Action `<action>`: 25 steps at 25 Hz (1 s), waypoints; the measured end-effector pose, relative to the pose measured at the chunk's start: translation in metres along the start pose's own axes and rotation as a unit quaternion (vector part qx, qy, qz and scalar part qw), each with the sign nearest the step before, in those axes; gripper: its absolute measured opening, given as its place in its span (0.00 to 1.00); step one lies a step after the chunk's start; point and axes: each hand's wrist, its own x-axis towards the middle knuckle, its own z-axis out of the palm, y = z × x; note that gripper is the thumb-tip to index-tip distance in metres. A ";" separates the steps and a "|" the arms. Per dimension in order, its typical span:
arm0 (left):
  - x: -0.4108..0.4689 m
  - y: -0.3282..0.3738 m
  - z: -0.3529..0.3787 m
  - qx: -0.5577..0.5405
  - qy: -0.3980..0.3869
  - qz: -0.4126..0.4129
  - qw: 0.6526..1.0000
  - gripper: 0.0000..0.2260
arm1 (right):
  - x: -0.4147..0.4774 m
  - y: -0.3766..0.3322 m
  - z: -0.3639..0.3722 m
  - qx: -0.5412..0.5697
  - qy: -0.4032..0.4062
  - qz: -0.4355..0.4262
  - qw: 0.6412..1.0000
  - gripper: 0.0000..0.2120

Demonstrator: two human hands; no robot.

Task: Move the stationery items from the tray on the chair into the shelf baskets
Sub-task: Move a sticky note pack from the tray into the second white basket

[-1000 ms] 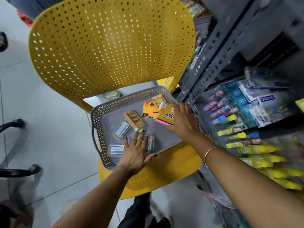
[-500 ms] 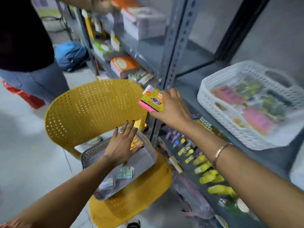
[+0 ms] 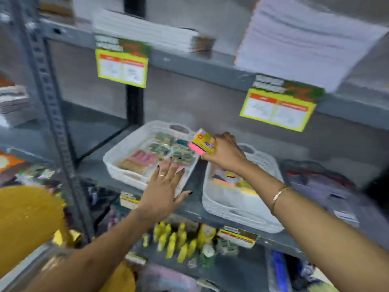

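My right hand (image 3: 226, 153) grips a yellow and pink packet (image 3: 203, 142) and holds it in the air over the gap between two white baskets. The left white basket (image 3: 117, 165) holds several pink and green packs. The right white basket (image 3: 229, 209) holds a few coloured items. My left hand (image 3: 163, 189) is spread open with nothing in it, its fingers over the near right corner of the left basket. The yellow chair (image 3: 27, 218) shows at the lower left; its tray is blurred and mostly out of view.
Both baskets sit on a grey metal shelf (image 3: 195, 209). Yellow price tags (image 3: 121, 67) hang from the shelf above, which carries paper stacks (image 3: 303, 43). Yellow highlighters (image 3: 174, 241) fill the shelf below. A grey upright post (image 3: 54, 114) stands at the left.
The view has swung up from the chair to the shelf. My right hand carried the packet up and right to the baskets. My left hand left the tray and rose to the left basket.
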 end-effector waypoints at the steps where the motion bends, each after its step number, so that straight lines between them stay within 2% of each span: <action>1: 0.010 0.019 0.004 -0.011 -0.018 0.008 1.000 0.33 | -0.007 0.023 0.001 -0.006 -0.014 0.030 0.999 0.31; 4: 0.034 0.059 0.024 -0.026 -0.029 0.040 0.998 0.44 | -0.028 0.086 0.015 -0.016 -0.050 0.102 0.993 0.31; 6: 0.040 0.068 0.039 -0.020 -0.058 0.047 0.997 0.50 | -0.038 0.109 0.030 -0.024 -0.102 0.112 0.988 0.34; 8: 0.045 0.072 0.047 -0.010 -0.074 0.058 0.996 0.52 | -0.044 0.119 0.044 -0.024 -0.150 0.119 0.981 0.37; 10: 0.049 0.077 0.050 -0.018 -0.080 0.068 0.994 0.50 | -0.047 0.125 0.059 -0.027 -0.180 0.126 0.975 0.39; 13: 0.050 0.080 0.053 -0.009 -0.106 0.072 0.992 0.35 | -0.047 0.122 0.078 -0.008 -0.197 0.122 0.973 0.34; 15: 0.050 0.078 0.054 -0.006 -0.116 0.070 0.991 0.30 | -0.045 0.119 0.085 0.003 -0.203 0.109 0.973 0.32; 23: 0.051 0.079 0.059 0.020 -0.093 0.077 0.992 0.38 | -0.044 0.117 0.093 0.018 -0.214 0.076 0.974 0.34; 25: 0.050 0.079 0.058 0.018 -0.095 0.076 0.992 0.34 | -0.044 0.117 0.094 0.012 -0.214 0.071 0.974 0.35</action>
